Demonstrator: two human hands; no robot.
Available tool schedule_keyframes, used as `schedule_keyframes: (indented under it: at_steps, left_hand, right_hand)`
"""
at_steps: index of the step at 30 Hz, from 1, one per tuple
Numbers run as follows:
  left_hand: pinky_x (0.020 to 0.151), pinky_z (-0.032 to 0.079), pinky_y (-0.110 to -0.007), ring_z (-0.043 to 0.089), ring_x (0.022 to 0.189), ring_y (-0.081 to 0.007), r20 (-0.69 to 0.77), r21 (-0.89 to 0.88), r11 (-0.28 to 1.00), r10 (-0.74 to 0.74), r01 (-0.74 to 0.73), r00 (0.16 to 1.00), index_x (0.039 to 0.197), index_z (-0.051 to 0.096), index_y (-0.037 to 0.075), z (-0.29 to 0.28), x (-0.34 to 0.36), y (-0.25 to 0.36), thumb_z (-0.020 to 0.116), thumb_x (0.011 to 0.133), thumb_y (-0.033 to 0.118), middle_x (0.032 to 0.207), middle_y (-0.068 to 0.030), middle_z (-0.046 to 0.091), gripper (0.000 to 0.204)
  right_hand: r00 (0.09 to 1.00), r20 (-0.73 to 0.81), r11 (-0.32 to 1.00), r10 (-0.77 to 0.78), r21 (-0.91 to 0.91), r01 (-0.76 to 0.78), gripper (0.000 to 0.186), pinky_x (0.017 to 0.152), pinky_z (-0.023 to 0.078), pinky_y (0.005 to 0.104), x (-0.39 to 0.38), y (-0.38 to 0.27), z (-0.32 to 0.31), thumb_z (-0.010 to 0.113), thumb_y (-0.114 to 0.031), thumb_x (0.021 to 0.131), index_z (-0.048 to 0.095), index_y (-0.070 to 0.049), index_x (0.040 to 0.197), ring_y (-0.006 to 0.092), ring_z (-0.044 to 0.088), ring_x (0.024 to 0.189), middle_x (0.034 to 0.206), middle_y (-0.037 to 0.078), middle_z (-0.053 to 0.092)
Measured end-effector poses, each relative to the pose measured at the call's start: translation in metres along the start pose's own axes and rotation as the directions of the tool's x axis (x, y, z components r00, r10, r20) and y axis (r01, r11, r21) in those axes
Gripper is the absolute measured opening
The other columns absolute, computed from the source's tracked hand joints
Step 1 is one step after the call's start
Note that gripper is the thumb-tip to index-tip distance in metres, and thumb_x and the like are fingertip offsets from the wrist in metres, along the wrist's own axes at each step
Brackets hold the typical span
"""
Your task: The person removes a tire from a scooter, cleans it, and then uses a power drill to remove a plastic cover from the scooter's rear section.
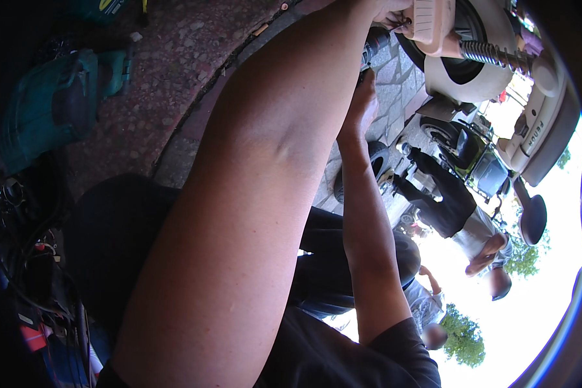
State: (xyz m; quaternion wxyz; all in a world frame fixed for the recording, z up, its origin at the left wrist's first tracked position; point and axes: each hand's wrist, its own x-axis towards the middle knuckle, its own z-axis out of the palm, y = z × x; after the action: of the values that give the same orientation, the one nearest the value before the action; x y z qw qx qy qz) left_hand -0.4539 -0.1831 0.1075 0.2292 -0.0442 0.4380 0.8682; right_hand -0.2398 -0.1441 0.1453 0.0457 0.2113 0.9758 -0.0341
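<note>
My right hand is wrapped round a dark cordless drill, whose front end points up toward a cream-coloured scooter. At the top edge my left hand is largely cut off; it is close to the scooter's cream plastic part, and its fingers do not show well enough to tell what they do. My left forearm crosses the middle of the view and hides part of the drill. Beside the cream part are the scooter's wheel and a coil-spring shock absorber.
A teal tool case is at the left, above tangled dark cables. A loose tyre lies on the paving beyond my right forearm. A parked motorcycle, a standing person and another person are farther right.
</note>
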Motion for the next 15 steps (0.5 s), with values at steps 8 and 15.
schedule_keyframes:
  at_steps: [8,15]
  left_hand:
    - [0.080,0.055,-0.043,0.068,0.099,-0.0314,-0.003,0.015,1.000,0.009,-0.009,1.000,0.118,0.069,0.003,0.002,0.002,-0.001,0.064,0.091,0.023,0.110,-0.0180,0.070,0.034]
    - [0.081,0.055,-0.043,0.068,0.101,-0.0317,-0.004,0.022,1.000,0.003,-0.003,1.000,0.118,0.069,0.003,0.004,0.003,-0.004,0.063,0.092,0.023,0.111,-0.0186,0.070,0.034]
  right_hand:
    - [0.999,0.000,0.975,-0.053,0.216,0.052,0.054,0.083,0.052,0.0498,0.010,-0.022,-0.008,0.082,-0.043,0.075,0.062,0.003,0.097,0.0450,0.069,0.091,0.092,0.026,0.072]
    - [0.999,0.040,0.990,0.033,0.133,-0.038,0.046,0.082,0.053,0.0484,0.013,-0.028,-0.021,0.079,-0.041,0.077,0.064,0.000,0.091,0.0435,0.070,0.090,0.089,0.023,0.072]
